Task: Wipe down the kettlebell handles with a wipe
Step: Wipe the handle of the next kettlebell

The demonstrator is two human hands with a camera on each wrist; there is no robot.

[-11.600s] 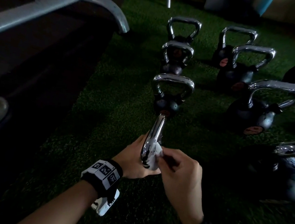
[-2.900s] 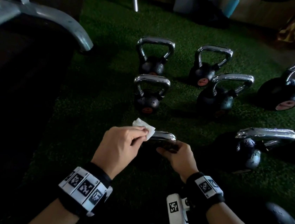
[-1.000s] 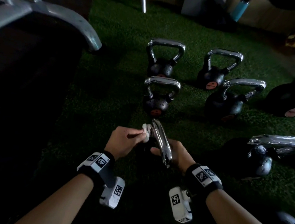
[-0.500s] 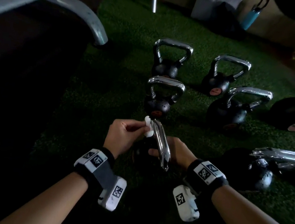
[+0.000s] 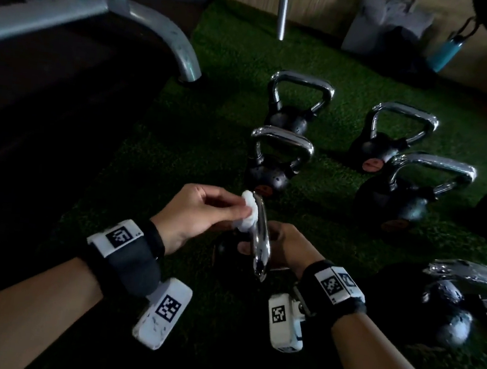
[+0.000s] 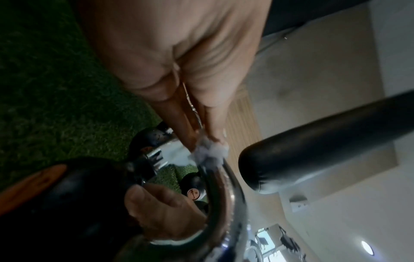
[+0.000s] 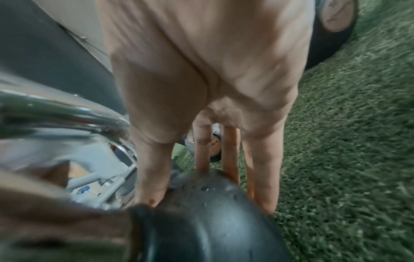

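No brand or writing can be read; the wristbands (image 5: 122, 235) carry only black-and-white square codes. The left hand (image 5: 199, 214) pinches the white wipe (image 5: 247, 215) between thumb and fingertips and presses it on the far end of the chrome handle (image 5: 260, 241). The right hand (image 5: 287, 244) has its fingers spread, fairly straight, on the black kettlebell (image 7: 212, 221), which stands on green turf (image 5: 215, 105) near the person. Other kettlebells (image 5: 276, 154) stand farther and to the right.
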